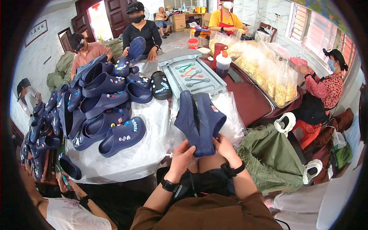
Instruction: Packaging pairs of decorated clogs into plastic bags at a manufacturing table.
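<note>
In front of me I hold a pair of navy clogs point(205, 122) upright, pressed together side by side with their soles facing in. My left hand point(183, 155) grips the lower end of the pair from the left, thumb over the edge. From the right, my right hand point(225, 148) is closed round the lower end of the other shoe. Small coloured charms sit on the right-hand shoe's upper. Clear plastic bags point(230, 115) lie on the table just behind the pair. Another navy clog with charms point(122, 138) rests to the left on white sheeting.
A large heap of navy clogs point(103, 99) fills the table's left side, with a black clog point(161, 85) beside it. Behind my hands lies a grey plastic board point(191, 73). Bottle point(223, 64), bagged goods point(268, 73) and a green sack point(268, 153) are rightward. Several co-workers surround the table.
</note>
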Tool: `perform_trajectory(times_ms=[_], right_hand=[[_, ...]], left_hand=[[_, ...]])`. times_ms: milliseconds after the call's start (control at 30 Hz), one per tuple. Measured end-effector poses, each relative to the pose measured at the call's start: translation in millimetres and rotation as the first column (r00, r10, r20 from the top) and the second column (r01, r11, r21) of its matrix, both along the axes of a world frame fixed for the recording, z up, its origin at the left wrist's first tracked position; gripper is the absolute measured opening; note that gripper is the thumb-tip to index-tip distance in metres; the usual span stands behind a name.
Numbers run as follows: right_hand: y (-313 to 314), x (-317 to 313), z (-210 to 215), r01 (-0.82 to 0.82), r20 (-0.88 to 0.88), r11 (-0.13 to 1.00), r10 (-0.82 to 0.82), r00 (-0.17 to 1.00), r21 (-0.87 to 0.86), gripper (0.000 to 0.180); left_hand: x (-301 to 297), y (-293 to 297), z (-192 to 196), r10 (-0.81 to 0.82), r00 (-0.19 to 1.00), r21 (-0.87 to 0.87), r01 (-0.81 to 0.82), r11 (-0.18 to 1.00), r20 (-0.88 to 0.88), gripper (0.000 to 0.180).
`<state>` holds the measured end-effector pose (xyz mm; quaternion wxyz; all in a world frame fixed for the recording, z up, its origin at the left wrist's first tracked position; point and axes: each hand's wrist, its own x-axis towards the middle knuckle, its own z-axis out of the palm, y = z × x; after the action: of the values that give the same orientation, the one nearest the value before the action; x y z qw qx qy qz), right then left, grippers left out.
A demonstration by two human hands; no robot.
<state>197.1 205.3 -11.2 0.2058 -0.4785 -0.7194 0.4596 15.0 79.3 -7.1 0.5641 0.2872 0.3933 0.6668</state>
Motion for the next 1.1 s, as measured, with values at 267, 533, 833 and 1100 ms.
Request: perform_trajectory(times_ms=[267,533,833,1100], right_hand=[[-20.6,8.8,10.3,0.253,-0.085,0.936,-0.239,0.967,0.244,0.043],[-52.2,-2.8,42.9,0.002,-0.507,0.987,0.081,0.858,0.163,0.069],[-69.0,-13.4,46.1,0.075,-0.074,0.884,-0.046,0.996,0.461,0.126],[-82.6,-28.9,50.9,0.075,0.237,0.861,-0.221,0.946,0.504,0.135]], left_hand=[[7.8,-0.3,6.6,0.005,0.998,0.002,-0.005,1.0,-0.066,0.071],[9.3,-3.2,2.3,-0.052,0.95,0.063,0.075,0.995,-0.309,0.077],[-1.1,-2.0,-9.2,-0.197,0.977,-0.061,0.193,0.979,-0.078,0.071],[7.1,-3.9,2.4,-0.205,0.946,0.119,0.24,0.963,-0.25,0.074]])
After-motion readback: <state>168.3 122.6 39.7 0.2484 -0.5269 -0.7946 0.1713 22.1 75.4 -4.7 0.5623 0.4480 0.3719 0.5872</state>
